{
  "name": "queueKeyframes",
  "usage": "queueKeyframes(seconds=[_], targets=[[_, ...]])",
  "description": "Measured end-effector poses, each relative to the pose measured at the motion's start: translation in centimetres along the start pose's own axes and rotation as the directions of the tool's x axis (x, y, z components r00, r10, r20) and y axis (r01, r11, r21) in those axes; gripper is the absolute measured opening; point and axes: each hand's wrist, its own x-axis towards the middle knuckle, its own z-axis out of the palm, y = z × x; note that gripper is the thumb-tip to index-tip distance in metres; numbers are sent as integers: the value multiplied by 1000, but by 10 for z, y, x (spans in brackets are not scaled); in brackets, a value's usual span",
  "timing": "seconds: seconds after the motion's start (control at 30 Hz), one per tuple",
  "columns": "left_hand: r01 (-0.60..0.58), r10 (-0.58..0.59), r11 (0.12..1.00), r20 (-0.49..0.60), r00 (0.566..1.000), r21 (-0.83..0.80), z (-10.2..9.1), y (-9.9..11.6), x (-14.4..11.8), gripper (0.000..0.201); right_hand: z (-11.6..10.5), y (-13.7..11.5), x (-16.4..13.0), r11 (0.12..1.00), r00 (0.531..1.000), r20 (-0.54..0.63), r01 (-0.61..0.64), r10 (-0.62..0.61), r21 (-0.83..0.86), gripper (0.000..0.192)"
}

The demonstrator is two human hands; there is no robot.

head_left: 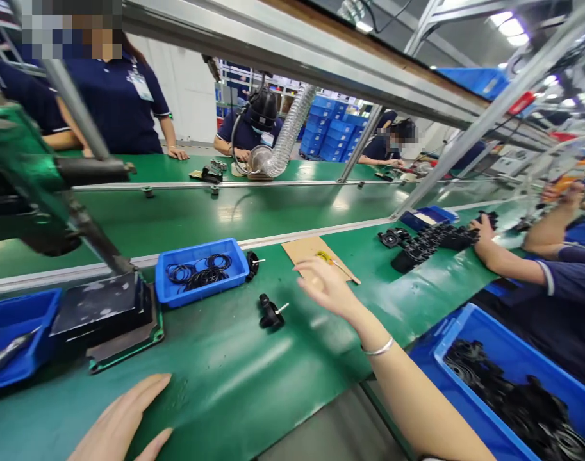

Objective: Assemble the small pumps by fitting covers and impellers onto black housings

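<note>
Low at the left, my left hand (123,416) hovers over the green bench mat (215,384), fingers stretched and thumb apart, holding nothing. My right hand (325,285) reaches forward over the middle of the bench, slightly blurred, its fingers extended and nothing visible in them. Just beyond it lies a brown cardboard sheet (296,248) with a small yellow-handled tool (324,256) on it. To the left of my right hand sits a black plastic part (271,314) with a white pin sticking out. A similar black part (252,265) stands beside a blue tray (200,298) of black rubber rings (205,275).
A green press (23,153) with a black base block (102,307) stands left, near another blue bin (47,314). Black parts (421,246) are lined up on the right, where a co-worker's hand (485,234) touches them. A blue crate (446,333) sits below the bench edge.
</note>
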Motion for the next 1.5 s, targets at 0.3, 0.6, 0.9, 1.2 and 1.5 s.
queueKeyframes(seconds=[0.3,0.6,0.9,1.2,1.5], targets=[[38,10,981,-243,970,189,-46,9,-5,75,77,-44,-15,681,792,537,565,-289,-466,33],[745,-454,652,-717,529,138,-135,-93,-77,112,87,1,9,723,799,278,601,-533,-341,21],[708,-659,706,-393,641,-30,-141,-70,-76,85,91,-98,8,989,922,372,64,-110,134,34],[402,-407,899,8,913,-173,-109,-22,-35,86,143,-165,3,253,724,650,-690,231,678,28],[264,-267,879,48,962,-396,-68,-5,0,87,167,-190,11,-196,575,786,-763,228,616,26]])
